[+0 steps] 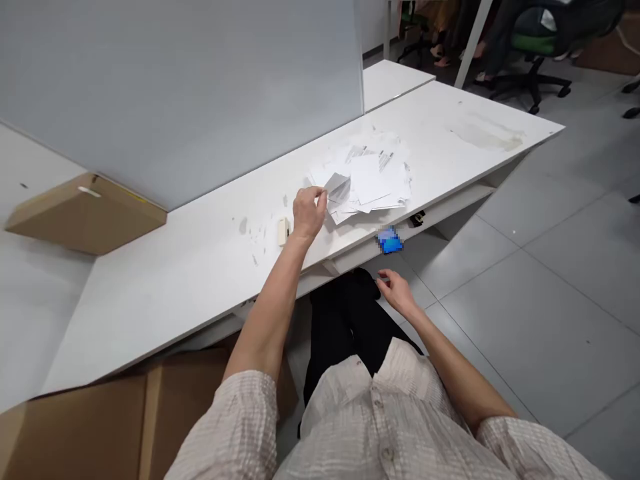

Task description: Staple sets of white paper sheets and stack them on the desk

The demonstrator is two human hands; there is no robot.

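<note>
My left hand (309,211) reaches over the white table (175,280) and pinches the corner of a folded sheet of paper (338,188) at the near edge of a loose pile of papers (373,177). My right hand (397,290) hovers below the table edge above my lap, fingers loosely curled with nothing visible in them. A blue card-like object (389,240) hangs just under the table edge above that hand.
A small cream-coloured block (283,231) lies on the table beside my left wrist. A grey partition (175,87) stands behind the table, a cardboard box (83,213) at far left, more cardboard (100,420) under the table. Office chairs and people's feet at top right.
</note>
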